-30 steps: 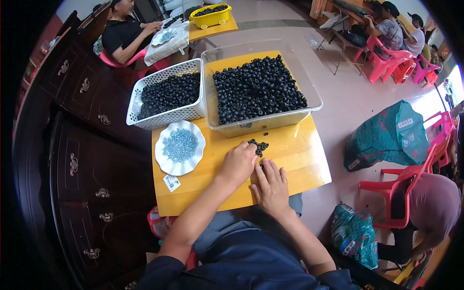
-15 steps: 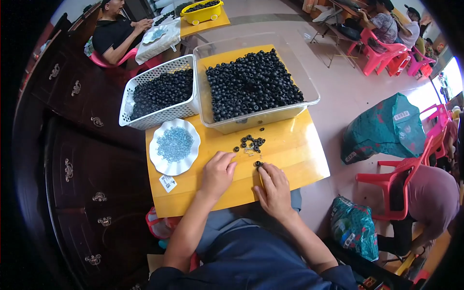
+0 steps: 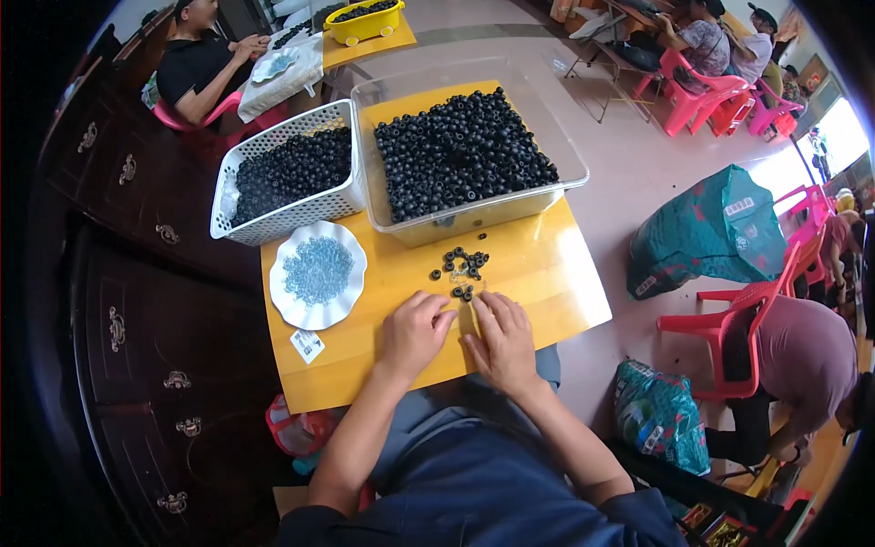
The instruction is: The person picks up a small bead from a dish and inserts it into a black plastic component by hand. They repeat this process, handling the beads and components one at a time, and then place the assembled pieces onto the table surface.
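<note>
Several small black ring-shaped parts (image 3: 469,264) lie loose on the yellow tabletop, with a few tiny clear pieces among them. Two or three more black rings (image 3: 463,294) sit nearer me, at the fingertips of my right hand (image 3: 506,342). That hand rests on the table with fingers stretched out and thumb apart. To its left, my left hand (image 3: 412,335) is curled, thumb against the bent fingers; whatever it may pinch is hidden. A white wavy-edged plate (image 3: 352,290) of small clear bluish pieces (image 3: 317,269) stands left of my left hand.
Behind the loose rings stand a large clear bin (image 3: 415,231) of black parts and a white perforated basket (image 3: 301,219), also of black parts. A white label (image 3: 307,345) lies by the plate. Dark drawers line the left; teal bags (image 3: 706,237) and red chairs (image 3: 729,337) stand right.
My right hand has moved left, toward my left hand, and the black rings by its fingertips have shifted left too. The whole view has swung slightly.
</note>
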Demonstrator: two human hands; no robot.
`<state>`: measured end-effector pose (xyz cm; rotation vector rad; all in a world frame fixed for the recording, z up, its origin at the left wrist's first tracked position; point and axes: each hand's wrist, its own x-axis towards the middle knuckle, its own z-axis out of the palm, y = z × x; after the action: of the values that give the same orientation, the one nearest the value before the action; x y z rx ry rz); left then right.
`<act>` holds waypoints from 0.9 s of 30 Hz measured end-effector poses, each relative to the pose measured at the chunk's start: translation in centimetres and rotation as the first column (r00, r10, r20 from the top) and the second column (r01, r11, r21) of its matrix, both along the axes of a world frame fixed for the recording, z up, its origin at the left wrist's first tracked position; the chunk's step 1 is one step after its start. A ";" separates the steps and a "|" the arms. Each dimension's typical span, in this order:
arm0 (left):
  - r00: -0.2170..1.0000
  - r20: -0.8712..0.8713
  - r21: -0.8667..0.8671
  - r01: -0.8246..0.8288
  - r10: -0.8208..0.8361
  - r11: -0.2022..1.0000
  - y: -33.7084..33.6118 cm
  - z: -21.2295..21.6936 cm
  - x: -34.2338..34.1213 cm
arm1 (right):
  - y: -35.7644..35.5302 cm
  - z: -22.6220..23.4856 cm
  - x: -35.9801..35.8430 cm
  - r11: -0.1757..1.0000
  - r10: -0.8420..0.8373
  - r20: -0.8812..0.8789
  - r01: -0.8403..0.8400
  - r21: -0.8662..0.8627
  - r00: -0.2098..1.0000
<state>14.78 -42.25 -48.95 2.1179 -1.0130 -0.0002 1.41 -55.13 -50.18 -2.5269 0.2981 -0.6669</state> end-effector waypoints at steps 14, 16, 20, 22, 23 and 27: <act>0.991 -0.133 -0.089 -0.028 0.016 0.996 1.1 -0.2 0.0 | -6.4 2.3 2.8 0.989 -0.138 0.152 0.130 0.064 0.979; 0.990 -0.144 -0.103 -0.030 0.015 0.994 1.3 -0.2 0.1 | -7.5 2.2 3.8 0.990 -0.130 0.076 0.126 0.065 0.989; 0.986 -0.168 -0.107 -0.020 0.002 0.994 1.6 -0.4 0.4 | -8.3 2.5 5.9 0.994 -0.098 0.045 0.096 0.047 0.994; 0.986 -0.165 -0.108 -0.017 -0.001 0.994 1.6 -0.5 0.4 | -8.8 2.1 6.8 0.994 -0.102 0.030 0.101 0.048 0.994; 0.987 -0.161 -0.108 -0.015 -0.003 0.994 1.7 -0.5 0.4 | -8.8 2.2 7.3 0.993 -0.106 0.015 0.105 0.050 0.994; 0.988 -0.153 -0.105 -0.015 -0.001 0.994 1.7 -0.2 0.4 | -8.7 2.1 8.9 0.990 -0.120 0.016 0.119 0.070 0.993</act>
<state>15.17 -40.59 -49.15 1.9920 -0.8950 -0.1019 10.26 -63.86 -48.05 -2.4499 0.4609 -0.7148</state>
